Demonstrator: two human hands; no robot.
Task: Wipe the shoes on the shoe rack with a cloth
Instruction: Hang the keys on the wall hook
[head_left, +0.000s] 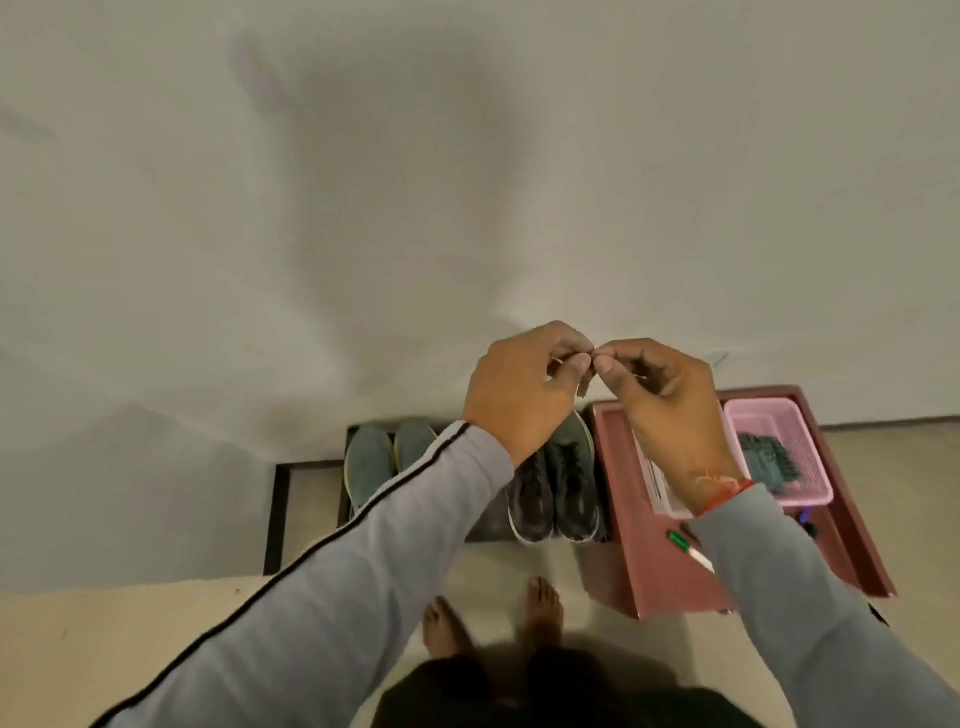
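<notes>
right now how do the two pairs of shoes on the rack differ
The left pair is pale grey-green with light soles and no laces showing; the right pair is darker, nearly black toward the near end, with dark laces. A sleeve crosses the left pair, while a hand hides the right pair's far end. Both stand side by side on the rack.

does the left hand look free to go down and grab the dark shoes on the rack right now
Probably not yet. The left hand is raised above the dark shoes, nothing blocking the way down, but its grip is busy pinching a small scrap together with the right hand.
</notes>
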